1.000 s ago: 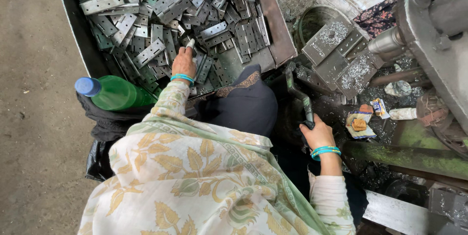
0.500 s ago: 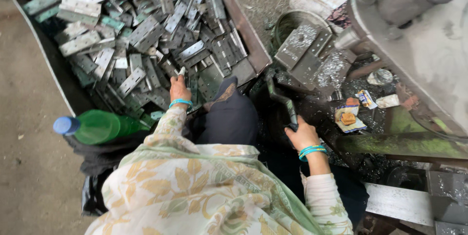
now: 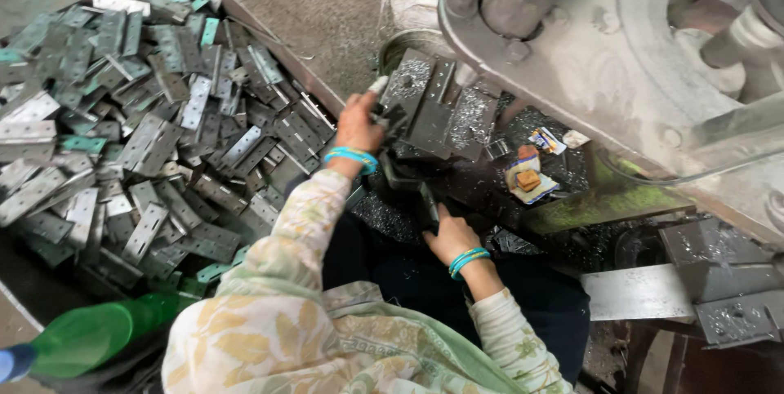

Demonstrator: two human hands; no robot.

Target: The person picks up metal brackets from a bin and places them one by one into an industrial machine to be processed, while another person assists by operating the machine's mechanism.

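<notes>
Item: our left hand [image 3: 357, 126], fingers pinched on a small grey metal plate [image 3: 390, 119], sets it against the dark press block [image 3: 433, 108] at 12 o'clock, where the die can receive it. Our right hand [image 3: 447, 235] is curled around a dark lever [image 3: 426, 198]. The bin of hinge plates [image 3: 139, 141] lies at 9 o'clock, within reach.

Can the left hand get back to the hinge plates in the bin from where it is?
Probably yes. The left hand is at the press die, just beside the bin; the hinge plates lie open, nothing between.
</notes>
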